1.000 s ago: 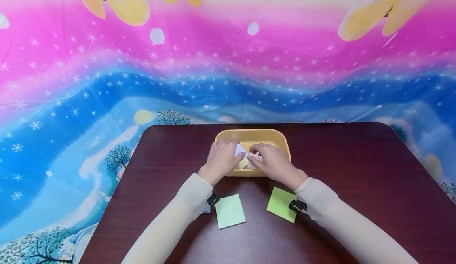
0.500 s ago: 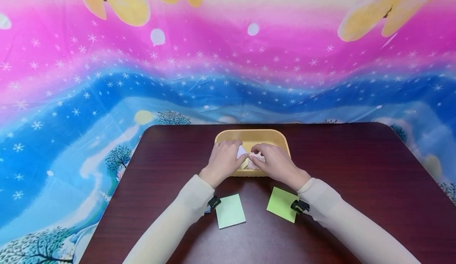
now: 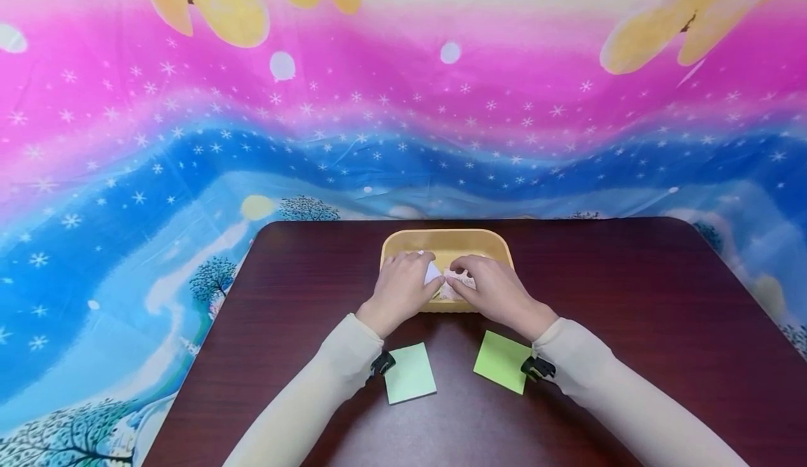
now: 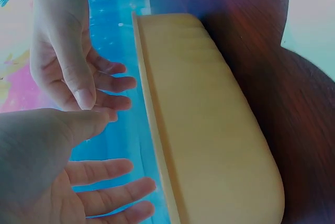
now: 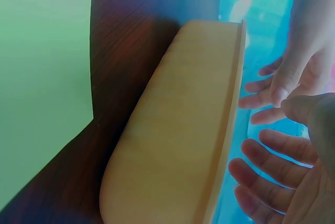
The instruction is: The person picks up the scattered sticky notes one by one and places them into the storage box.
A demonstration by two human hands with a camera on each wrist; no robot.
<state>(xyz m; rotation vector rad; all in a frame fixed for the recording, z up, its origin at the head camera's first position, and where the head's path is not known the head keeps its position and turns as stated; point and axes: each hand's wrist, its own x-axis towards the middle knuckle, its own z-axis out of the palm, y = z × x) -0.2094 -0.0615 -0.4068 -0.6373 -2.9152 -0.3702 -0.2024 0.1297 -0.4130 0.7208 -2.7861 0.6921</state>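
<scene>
In the head view, a yellow plastic bin (image 3: 447, 306) stands at the table's far edge. My left hand (image 3: 401, 281) is over its left half and my right hand (image 3: 498, 290) over its right half. Their thumb tips come close together in both wrist views. No object shows between the fingers of the left hand (image 4: 99, 182) or the right hand (image 5: 282, 177), which are spread and slightly bent. Between the hands, a white piece (image 3: 433, 272) and a pale printed piece (image 3: 459, 284) show inside the bin, partly hidden by the fingers.
A mint-green sticky-note pad (image 3: 411, 374) lies on the dark wooden table (image 3: 302, 299) by the left cuff. A lime-green sticky-note pad (image 3: 501, 363) lies by the right cuff, partly under its black wrist strap (image 3: 538, 367). A printed cloth (image 3: 403, 103) hangs behind.
Both hands have drifted slightly to the right above the bin. A small blue edge beside the left cuff has gone out of sight behind the arm. The bin and the green pads stay put.
</scene>
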